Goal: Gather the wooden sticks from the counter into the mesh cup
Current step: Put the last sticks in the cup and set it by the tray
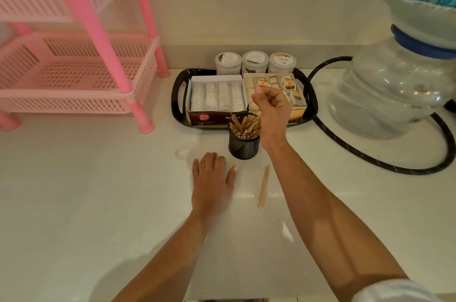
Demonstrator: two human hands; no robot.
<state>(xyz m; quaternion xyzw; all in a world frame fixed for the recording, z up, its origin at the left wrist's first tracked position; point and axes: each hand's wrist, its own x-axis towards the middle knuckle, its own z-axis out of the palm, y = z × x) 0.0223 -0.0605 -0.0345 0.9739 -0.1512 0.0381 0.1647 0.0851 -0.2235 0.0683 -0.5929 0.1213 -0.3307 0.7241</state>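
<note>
The black mesh cup (244, 145) stands on the white counter in front of the tray, with several wooden sticks (245, 126) fanned out of its top. Two wooden sticks (263, 187) lie side by side on the counter, just right of my left hand and below the cup. My left hand (211, 179) rests palm down on the counter, left of and below the cup, holding nothing. My right hand (272, 109) hovers just above and right of the cup's mouth. Its fingers are curled and the thumb is pressed to the forefinger, with no stick visible between them.
A black tray (179, 94) behind the cup holds two boxes of sachets and three lidded jars (254, 62). A pink plastic rack (81, 74) fills the left side. A large water bottle (394, 94) with a black hose (370, 153) looping on the counter stands at right.
</note>
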